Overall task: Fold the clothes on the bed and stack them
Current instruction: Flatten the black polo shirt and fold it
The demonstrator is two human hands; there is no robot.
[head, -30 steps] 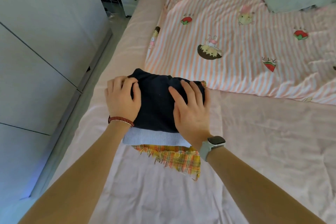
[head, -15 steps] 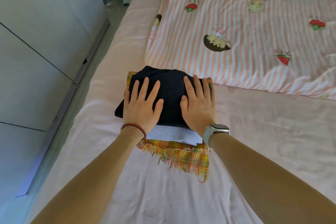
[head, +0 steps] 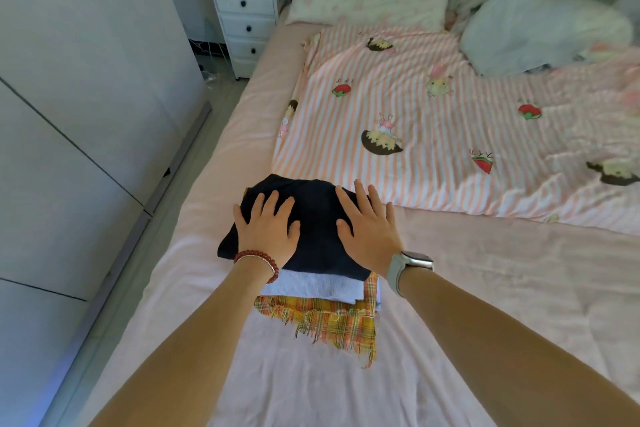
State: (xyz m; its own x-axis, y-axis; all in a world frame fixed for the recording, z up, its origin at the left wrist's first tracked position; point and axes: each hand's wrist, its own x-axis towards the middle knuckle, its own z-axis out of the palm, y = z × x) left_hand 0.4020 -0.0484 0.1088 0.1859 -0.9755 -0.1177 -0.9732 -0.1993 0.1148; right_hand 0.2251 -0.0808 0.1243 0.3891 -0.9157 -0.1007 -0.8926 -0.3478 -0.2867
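Both my hands now lie flat, left hand [head: 268,234] no longer curled, right hand [head: 370,232] beside it, pressing navy garment [head: 317,218] atop the stack; folding looks finished.

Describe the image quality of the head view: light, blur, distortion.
Head view: soft, even daylight with no hard shadows or glare; the hands and folded stack are sharp; the pale pillow at top right is smeared by blur; the wide-angle lens bends the wardrobe lines and stretches the forearms; a blue tint shows at bottom left.
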